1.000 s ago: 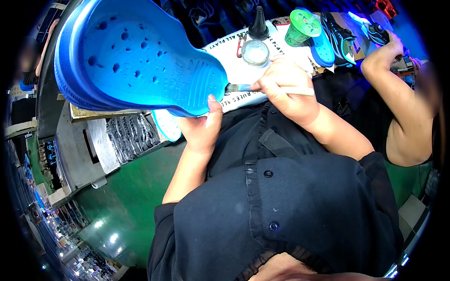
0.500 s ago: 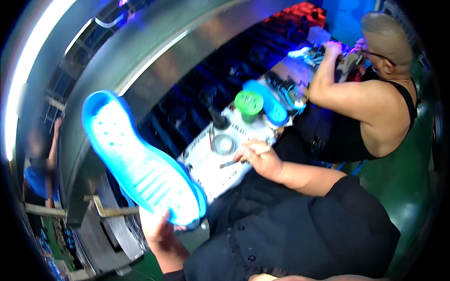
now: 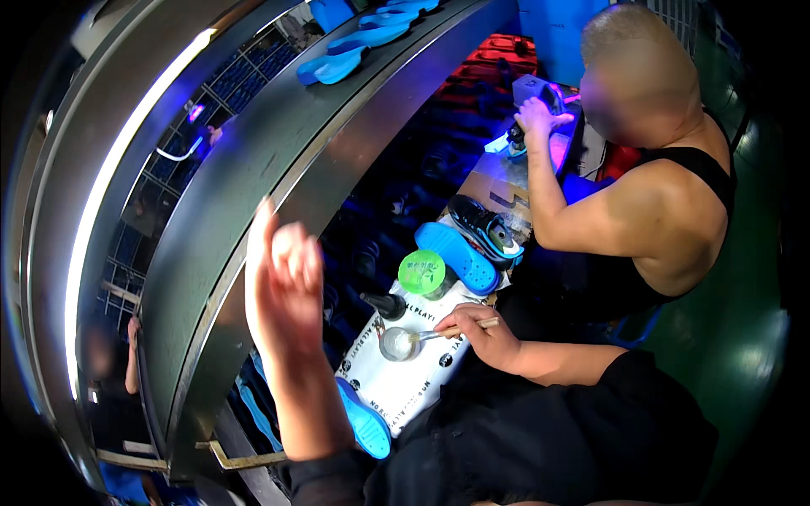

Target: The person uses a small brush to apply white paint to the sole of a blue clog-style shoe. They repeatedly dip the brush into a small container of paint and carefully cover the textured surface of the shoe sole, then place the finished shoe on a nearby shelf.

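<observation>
My left hand [image 3: 285, 282] is raised beside the conveyor belt, blurred by motion, with nothing in it. One finger stretches up while the others are half curled. My right hand [image 3: 483, 333] grips a brush [image 3: 439, 333] by its wooden handle. The brush end rests in a small round cup [image 3: 398, 344] holding something whitish, on a sheet of white printed paper [image 3: 401, 392]. At the paper's near left edge, by my lap, lies a blue shoe sole [image 3: 364, 419]. Behind the cup are a dark nozzle-shaped piece [image 3: 384, 304] and a tub with a green lid [image 3: 421, 272].
A second blue sole [image 3: 458, 257] and a black-and-blue shoe [image 3: 483, 226] lie beyond the tub. Several blue soles [image 3: 333, 65] sit on the conveyor belt [image 3: 253, 160] at left. A co-worker [image 3: 650, 177] handles something under purple light at right. Dark shoes fill the rack below the belt.
My left hand has let go of the blue sole and swung up toward the belt. My right hand has brought the brush into the cup. The view has shifted, showing soles on the belt.
</observation>
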`<state>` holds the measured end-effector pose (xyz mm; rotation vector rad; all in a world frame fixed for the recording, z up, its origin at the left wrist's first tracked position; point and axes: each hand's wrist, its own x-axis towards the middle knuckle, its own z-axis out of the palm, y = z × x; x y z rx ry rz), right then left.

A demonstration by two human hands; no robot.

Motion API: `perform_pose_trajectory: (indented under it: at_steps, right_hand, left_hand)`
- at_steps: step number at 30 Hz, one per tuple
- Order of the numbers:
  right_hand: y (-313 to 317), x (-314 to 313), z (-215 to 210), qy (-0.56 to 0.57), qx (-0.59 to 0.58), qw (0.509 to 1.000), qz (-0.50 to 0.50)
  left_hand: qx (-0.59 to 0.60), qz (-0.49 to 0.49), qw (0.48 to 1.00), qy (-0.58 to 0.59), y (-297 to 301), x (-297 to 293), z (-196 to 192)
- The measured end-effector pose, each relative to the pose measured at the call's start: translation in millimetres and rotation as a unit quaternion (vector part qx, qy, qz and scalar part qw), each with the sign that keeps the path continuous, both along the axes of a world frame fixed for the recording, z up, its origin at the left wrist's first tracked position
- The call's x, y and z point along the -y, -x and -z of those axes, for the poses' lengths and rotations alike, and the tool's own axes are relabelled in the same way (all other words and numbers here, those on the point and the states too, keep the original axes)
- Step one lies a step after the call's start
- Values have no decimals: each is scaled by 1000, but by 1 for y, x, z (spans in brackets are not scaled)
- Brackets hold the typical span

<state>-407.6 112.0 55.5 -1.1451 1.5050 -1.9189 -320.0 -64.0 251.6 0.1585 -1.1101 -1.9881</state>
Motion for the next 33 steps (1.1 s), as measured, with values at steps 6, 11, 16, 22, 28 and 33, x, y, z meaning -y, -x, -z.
perform_pose_trajectory:
  at_steps: [6, 11, 16, 22, 28, 33]
  right_hand:
    - [-10, 29, -29, 162, -91, 980, -66]
    - [-35, 72, -44, 231, -199, 950, -66]
    - [-10, 88, -100, 255, -300, 919, -17]
    - [131, 157, -174, 273, -216, 901, 258]
    - [334, 219, -194, 50, -137, 877, 457]
    - [441, 243, -193, -52, -169, 876, 449]
  left_hand:
    - [432, 195, 875, 94, -112, -56, 100]
    - [281, 21, 955, -92, -76, -65, 100]
    - [244, -70, 964, 80, -68, -18, 50]
    - [299, -307, 881, 202, -118, 143, -55]
    - [299, -314, 900, 47, -159, 262, -31]
    - [350, -327, 872, 102, -147, 255, -29]
